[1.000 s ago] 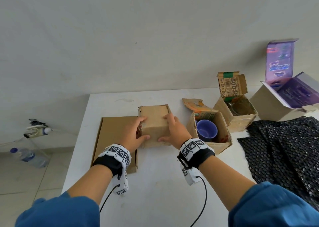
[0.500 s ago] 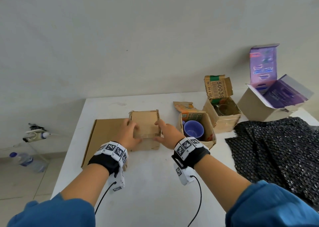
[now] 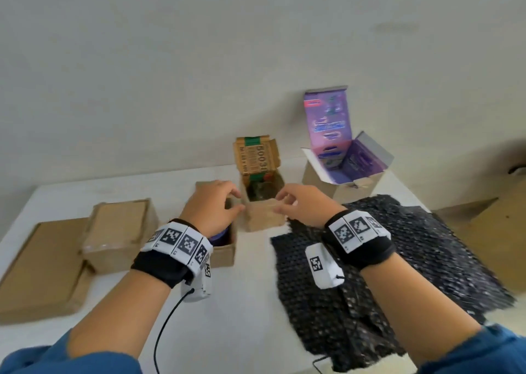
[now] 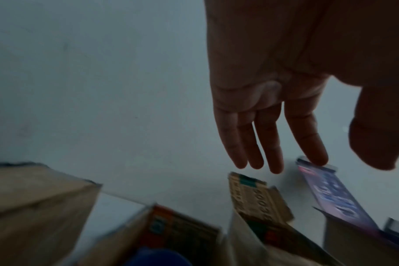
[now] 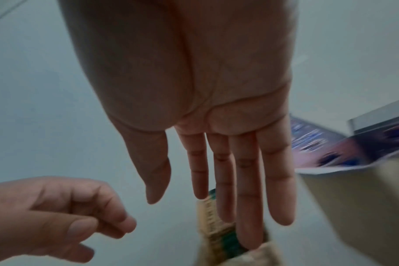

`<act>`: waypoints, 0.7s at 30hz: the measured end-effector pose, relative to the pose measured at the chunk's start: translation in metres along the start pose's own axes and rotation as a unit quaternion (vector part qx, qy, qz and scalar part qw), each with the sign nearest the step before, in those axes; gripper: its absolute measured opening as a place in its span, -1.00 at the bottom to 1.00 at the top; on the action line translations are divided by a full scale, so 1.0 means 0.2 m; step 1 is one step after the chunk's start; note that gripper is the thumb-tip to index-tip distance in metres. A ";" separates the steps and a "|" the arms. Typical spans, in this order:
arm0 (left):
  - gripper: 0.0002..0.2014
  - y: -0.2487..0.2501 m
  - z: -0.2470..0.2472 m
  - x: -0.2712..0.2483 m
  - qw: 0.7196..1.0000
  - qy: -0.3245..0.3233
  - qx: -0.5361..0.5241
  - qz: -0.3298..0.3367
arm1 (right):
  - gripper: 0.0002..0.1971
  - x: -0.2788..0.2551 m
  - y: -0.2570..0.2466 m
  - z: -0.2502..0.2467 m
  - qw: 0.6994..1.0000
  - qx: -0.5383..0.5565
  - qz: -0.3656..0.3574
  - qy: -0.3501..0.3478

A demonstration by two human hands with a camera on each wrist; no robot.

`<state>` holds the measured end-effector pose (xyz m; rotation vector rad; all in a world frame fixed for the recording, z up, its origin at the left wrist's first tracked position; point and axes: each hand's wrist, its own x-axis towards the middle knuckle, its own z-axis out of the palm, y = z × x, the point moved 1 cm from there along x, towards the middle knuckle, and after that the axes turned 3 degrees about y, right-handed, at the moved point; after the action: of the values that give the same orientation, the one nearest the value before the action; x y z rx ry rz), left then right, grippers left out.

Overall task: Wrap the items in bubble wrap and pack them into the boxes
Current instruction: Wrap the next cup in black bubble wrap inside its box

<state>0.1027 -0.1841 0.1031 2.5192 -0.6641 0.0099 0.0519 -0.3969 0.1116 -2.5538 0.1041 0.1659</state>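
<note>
Both my hands hover over a small open cardboard box (image 3: 263,217) whose raised flap bears a barcode (image 4: 257,198); something glassy (image 3: 263,191) lies inside. My left hand (image 3: 233,200) is at its left edge with loosely curled fingers and holds nothing. My right hand (image 3: 280,200) is at its right edge, fingers straight in the right wrist view (image 5: 205,198), also empty. Under my left wrist stands another open box (image 3: 225,252) with a purple cup (image 3: 220,235). Black bubble wrap (image 3: 384,259) lies spread on the right of the white table (image 3: 242,311).
A closed brown box (image 3: 119,231) stands at the left, partly on a flat cardboard box (image 3: 37,268). An open purple-lined box (image 3: 344,174) stands at the back right. Brown cardboard (image 3: 495,231) lies past the table's right edge. A wall rises right behind the table.
Both hands let go of the closed brown box and moved right to the barcode-flap box. The head view turned right, so the closed box now lies at the left.
</note>
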 end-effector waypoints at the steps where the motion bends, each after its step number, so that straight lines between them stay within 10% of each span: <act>1: -0.79 0.09 0.07 0.02 1.000 -0.013 -0.005 0.003 | -0.68 -0.04 0.12 -0.05 1.000 -0.003 0.011 0.005; 7: -0.74 0.47 0.54 0.11 0.992 -0.119 -0.030 -0.021 | -0.66 -0.23 0.81 -0.27 0.992 -0.030 0.125 0.012; 14: -0.36 0.66 0.99 0.17 0.969 -0.227 -0.021 -0.092 | -0.12 -0.34 1.29 -0.16 0.954 -0.152 0.251 -0.065; 21: -0.15 0.70 1.19 0.20 0.956 -0.218 -0.061 -0.186 | -0.41 -0.36 1.36 -0.06 0.967 -0.155 0.198 0.030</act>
<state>0.0451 -0.4234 -0.0266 2.5006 -0.3247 -0.7160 -0.0487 -0.6265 -0.0152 -2.8220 0.6623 0.2747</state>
